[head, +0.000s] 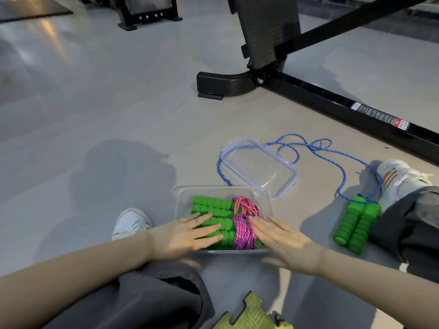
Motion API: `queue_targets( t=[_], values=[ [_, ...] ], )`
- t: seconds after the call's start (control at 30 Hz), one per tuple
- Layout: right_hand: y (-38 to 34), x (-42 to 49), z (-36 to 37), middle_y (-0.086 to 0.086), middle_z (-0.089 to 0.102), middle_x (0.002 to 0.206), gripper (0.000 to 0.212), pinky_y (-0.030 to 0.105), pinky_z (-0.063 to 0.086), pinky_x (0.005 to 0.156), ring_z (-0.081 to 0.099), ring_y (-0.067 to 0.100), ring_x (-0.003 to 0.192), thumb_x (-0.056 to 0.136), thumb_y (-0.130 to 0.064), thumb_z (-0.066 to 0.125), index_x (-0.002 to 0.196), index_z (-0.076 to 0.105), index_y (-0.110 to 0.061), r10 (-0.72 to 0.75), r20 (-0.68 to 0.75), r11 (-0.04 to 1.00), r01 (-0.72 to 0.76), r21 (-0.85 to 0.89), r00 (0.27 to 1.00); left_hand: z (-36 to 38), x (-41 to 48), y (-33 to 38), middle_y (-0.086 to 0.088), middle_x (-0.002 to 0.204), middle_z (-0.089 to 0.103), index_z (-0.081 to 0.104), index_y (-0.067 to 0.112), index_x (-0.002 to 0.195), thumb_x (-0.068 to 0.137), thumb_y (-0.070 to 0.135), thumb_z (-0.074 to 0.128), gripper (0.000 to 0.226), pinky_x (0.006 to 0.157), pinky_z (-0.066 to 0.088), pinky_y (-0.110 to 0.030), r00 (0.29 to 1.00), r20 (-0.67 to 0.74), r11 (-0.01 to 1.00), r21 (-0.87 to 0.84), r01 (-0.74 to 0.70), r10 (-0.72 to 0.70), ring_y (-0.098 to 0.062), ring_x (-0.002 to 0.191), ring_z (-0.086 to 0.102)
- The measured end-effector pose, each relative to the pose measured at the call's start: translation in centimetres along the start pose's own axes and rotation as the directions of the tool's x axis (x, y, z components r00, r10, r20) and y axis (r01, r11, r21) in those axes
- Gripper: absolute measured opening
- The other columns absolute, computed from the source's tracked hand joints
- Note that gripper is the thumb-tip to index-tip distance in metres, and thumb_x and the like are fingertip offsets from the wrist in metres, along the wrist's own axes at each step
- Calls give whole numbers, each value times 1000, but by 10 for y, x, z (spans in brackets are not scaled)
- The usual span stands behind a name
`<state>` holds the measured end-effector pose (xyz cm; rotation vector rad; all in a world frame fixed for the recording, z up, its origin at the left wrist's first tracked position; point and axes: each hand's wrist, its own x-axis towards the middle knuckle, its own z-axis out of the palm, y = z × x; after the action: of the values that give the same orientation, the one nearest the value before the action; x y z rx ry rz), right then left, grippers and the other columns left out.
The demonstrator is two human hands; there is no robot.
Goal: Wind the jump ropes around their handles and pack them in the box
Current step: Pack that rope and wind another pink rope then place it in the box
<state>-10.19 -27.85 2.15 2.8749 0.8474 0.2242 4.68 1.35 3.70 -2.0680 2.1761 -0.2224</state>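
Head camera: a person seated on a grey floor (pixel 118 115) lays both hands flat on jump ropes packed in a clear plastic box (pixel 179 203) between their legs. The left hand (pixel 187 236) rests with straight fingers on the green handles (pixel 211 206). The right hand (pixel 285 241), fingers also straight and holding nothing, presses beside the pink rope (pixel 242 233) wound around them.

The handles lie side by side, their long axes running left to right along the box's longer sides. The rope windings cross them near the box's right wall. The box's near edge sits just ahead of the person's knee.

The clear lid (pixel 259 167) lies on the floor just beyond the box's far right corner. A loose blue rope (pixel 342 172) shows at both sides of the lid and trails right in loops to a second pair of green handles (pixel 356 224). That pair lies on the floor right of the box, side by side against a dark trouser leg (pixel 408 229), long axes slanting from near-left to far-right.

The floor stretches wide to the left of and beyond the box. On the right, a black equipment frame (pixel 332 100) runs diagonally behind the blue rope. A white shoe (pixel 130 223) sits just left of the box.
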Motion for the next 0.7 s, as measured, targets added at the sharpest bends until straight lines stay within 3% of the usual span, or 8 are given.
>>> queue_targets(
  t=[0.13,0.23,0.37,0.5,0.7],
  values=[
    [3,2,6,13,47,141,48,38,16,112,38,24,133,93,-29,33,133,40,-4,-22,-53,1000,21,-24,998,9,-2,3,-15,136,54,36,13,138,97,14,26,43,98,45,-43,1000,-18,995,103,4,-2,-36,122,54],
    [-3,-1,12,15,47,140,41,42,20,111,43,28,131,100,-21,21,132,40,-3,-16,-77,1000,15,-18,997,10,-2,6,-14,134,56,38,13,136,97,16,28,41,96,47,-44,1000,5,995,95,-6,6,-37,120,55],
    [-10,1,8,17,56,131,37,43,18,113,51,31,125,102,-19,22,126,42,-1,10,-115,1000,-9,5,993,9,-2,4,-12,132,59,39,13,134,104,13,6,45,92,52,-43,999,-33,993,113,-21,24,-36,117,58],
    [-5,2,2,15,58,129,43,38,14,114,54,28,121,103,-22,13,127,42,-2,19,-69,1000,-20,-8,997,5,-2,1,-10,133,58,38,17,136,99,18,26,39,94,51,-39,999,-42,997,79,-26,30,-32,118,58],
    [-3,2,4,15,50,137,49,37,18,113,48,26,128,101,-30,19,137,33,-1,73,-44,997,-73,7,996,-2,-3,-4,-16,140,50,27,8,147,88,26,34,62,104,41,-40,999,-52,994,108,-8,14,-31,127,50]
  ],
)
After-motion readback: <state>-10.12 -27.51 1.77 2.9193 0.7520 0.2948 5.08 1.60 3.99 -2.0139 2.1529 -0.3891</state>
